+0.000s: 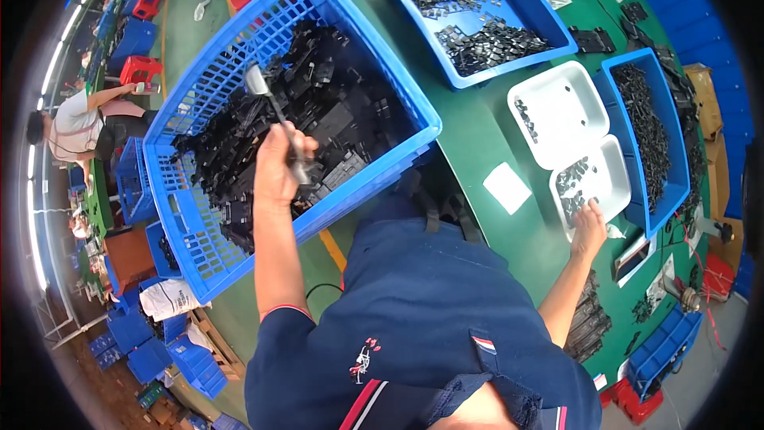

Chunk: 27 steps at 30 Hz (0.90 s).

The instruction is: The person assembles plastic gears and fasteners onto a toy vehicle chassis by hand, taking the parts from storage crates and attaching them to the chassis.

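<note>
Left hand (278, 169) fisted around a metal scoop (274, 115) over black parts in the blue slotted crate (191, 215), right hand (589, 227) fingers curled on the white tray (617, 179) rim at the green table's (485, 135) right edge.

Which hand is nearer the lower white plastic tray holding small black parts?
The right hand touches the lower white plastic tray at its near edge. The left hand is far off, over the blue slotted crate.
</note>
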{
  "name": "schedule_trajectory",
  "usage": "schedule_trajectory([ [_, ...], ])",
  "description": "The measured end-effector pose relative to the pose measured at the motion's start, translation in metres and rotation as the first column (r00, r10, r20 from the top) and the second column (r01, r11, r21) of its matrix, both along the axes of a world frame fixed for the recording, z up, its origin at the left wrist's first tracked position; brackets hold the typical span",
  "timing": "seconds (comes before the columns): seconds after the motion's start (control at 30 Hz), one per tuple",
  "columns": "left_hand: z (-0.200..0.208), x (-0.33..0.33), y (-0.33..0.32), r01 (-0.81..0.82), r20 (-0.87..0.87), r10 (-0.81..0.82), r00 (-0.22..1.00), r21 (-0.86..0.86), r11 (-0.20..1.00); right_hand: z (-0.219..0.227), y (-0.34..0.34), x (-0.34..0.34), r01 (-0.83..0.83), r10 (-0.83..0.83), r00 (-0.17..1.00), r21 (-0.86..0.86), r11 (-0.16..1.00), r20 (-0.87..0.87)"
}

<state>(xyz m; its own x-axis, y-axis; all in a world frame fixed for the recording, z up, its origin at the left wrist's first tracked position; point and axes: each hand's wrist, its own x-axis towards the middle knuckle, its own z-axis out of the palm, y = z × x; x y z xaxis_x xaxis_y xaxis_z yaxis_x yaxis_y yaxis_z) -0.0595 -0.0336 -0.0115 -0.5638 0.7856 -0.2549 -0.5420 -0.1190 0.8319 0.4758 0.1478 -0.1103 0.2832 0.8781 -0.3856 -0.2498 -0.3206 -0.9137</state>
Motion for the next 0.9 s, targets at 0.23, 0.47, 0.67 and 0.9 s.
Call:
schedule_trajectory([
  [0.23, 0.016, 0.108, 0.061, 0.247, -0.161, -0.239, 0.958, 0.034, 0.968, 0.038, -0.005, -0.023, -0.052, 0.051, 0.998, 0.055, 0.997, 0.026],
  [0.47, 0.021, 0.187, 0.101, 0.484, 0.015, -0.484, 0.875, -0.006, 0.875, 0.068, -0.027, -0.035, -0.122, 0.122, 0.992, 0.118, 0.985, 0.003],
  [0.67, 0.016, 0.217, 0.108, 0.662, 0.084, -0.657, 0.749, -0.037, 0.749, 0.097, -0.044, -0.054, -0.227, 0.235, 0.967, 0.088, 0.970, -0.095],
  [0.9, 0.043, 0.230, 0.112, 0.799, 0.316, -0.744, 0.589, -0.089, 0.595, 0.108, -0.046, -0.073, -0.329, 0.368, 0.906, 0.195, 0.924, -0.212],
])
